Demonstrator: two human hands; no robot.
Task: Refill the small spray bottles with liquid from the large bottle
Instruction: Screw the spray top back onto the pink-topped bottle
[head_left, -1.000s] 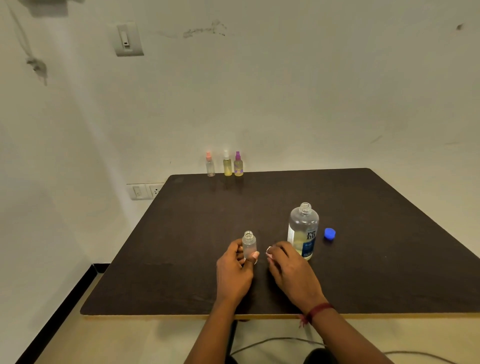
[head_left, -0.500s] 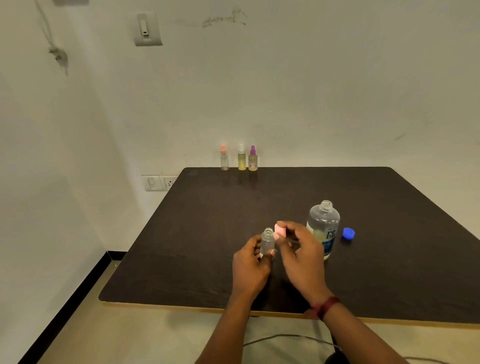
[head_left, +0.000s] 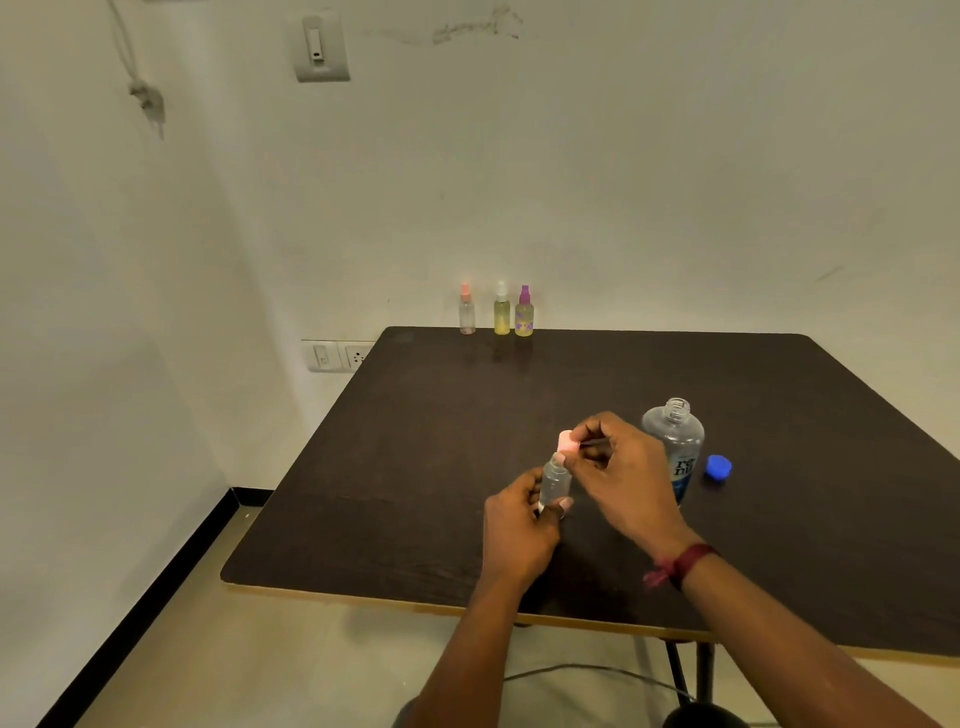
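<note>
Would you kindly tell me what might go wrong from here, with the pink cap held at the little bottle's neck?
1. The large bottle stands uncapped right behind the right hand; a bump from that hand or wrist could tip it and spill the liquid.
2. The pink spray cap sits tilted over the small bottle held by the left hand; it may go on crooked and leak.
</note>
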